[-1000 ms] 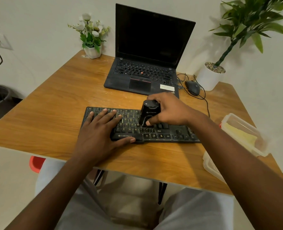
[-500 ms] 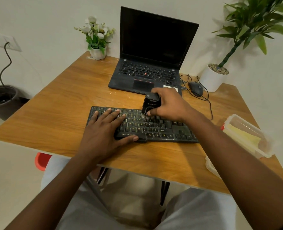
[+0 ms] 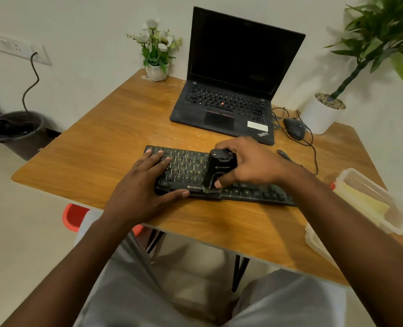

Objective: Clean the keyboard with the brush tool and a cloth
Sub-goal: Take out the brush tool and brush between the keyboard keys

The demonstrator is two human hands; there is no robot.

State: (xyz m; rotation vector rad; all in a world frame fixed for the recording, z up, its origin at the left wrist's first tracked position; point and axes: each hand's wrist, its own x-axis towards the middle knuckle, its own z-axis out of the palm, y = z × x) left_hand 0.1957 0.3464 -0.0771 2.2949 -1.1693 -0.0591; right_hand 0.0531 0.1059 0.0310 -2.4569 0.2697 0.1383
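The black keyboard [image 3: 219, 178] is laid on the wooden surface [image 3: 101, 147], in front of the laptop [image 3: 231, 90]. It is pressed flat by the left hand [image 3: 146, 185], fingers straight. The brush tool [image 3: 219, 169] is gripped by the right hand [image 3: 250, 164] and stood on the keys.

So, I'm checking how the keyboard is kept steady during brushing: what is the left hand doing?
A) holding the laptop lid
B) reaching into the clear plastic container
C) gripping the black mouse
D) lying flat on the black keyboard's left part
D: the left hand rests with straight fingers on the left part of the flat black keyboard, while the right hand grips the small black brush tool.
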